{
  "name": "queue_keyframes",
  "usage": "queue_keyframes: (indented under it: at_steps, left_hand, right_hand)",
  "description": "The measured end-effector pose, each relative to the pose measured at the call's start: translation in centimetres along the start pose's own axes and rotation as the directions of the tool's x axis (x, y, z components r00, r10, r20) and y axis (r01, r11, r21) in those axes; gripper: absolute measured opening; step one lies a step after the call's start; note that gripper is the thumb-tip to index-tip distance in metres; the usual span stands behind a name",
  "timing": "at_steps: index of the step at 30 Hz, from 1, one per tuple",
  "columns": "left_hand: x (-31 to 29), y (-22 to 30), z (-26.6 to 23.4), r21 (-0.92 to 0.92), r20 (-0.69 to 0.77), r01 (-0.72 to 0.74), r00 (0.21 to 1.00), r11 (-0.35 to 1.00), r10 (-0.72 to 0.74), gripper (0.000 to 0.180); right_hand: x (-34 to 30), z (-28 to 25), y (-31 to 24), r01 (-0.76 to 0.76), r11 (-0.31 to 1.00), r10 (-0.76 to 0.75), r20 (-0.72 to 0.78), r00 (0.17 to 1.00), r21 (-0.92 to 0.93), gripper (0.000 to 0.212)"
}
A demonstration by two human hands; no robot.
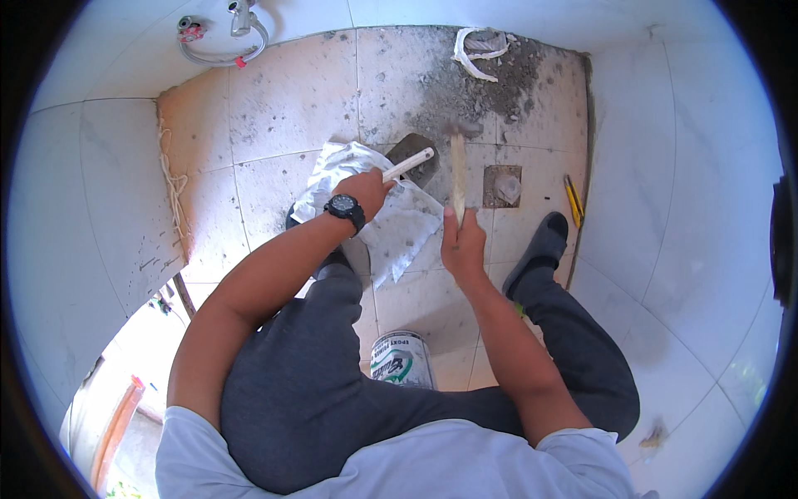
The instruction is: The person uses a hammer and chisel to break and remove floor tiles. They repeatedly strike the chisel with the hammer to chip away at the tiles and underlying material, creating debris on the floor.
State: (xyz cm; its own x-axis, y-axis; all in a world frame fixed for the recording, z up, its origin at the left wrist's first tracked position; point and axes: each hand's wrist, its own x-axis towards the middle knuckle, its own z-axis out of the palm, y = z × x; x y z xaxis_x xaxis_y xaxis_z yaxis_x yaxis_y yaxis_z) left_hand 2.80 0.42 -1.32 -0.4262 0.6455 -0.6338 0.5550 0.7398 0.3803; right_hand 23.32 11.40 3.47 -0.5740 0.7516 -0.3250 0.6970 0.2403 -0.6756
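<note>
My right hand (465, 248) is closed round the pale wooden handle of a hammer (458, 176), whose blurred grey head points away from me over the tiles. With a black watch at its wrist, my left hand (362, 193) grips a white rod-like handle (409, 165) with a hole at its far end. What the rod's other end joins is hidden by my fingers. Beneath that hand a crumpled white cloth or sheet (407, 229) lies on the floor. A dark grey patch or slab (415, 155) shows just beyond the rod; I cannot tell which.
Grey rubble (507, 87) and a curled white strip (475, 66) lie by the far wall. A square drain opening (502, 186) and a yellow cutter knife (573, 200) are to the right. Between my legs stands a can (401, 359). A hose (218, 63) hangs at far left.
</note>
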Motion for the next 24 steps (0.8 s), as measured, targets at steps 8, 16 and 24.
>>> queue_keyframes:
  at_steps: [8, 16, 24]
  left_hand:
    - [-0.5, 0.2, 1.1, -0.046, -0.035, -0.032, 0.999, 0.998, 0.03, 0.042]
    - [-0.7, 0.7, 1.0, -0.115, -0.057, -0.007, 0.998, 0.993, 0.0, 0.043]
    - [-0.8, 0.8, 0.9, -0.119, -0.059, 0.001, 0.998, 0.993, -0.008, 0.044]
  right_hand:
    - [-1.7, 1.7, 4.2, -0.086, 0.996, 0.087, -0.018, 0.996, 0.029, 0.033]
    - [-2.8, 3.5, 4.6, -0.088, 0.994, 0.09, 0.022, 0.996, -0.066, 0.03]
    - [-2.8, 3.5, 4.7, -0.006, 1.0, 0.006, -0.012, 1.0, -0.025, 0.031]
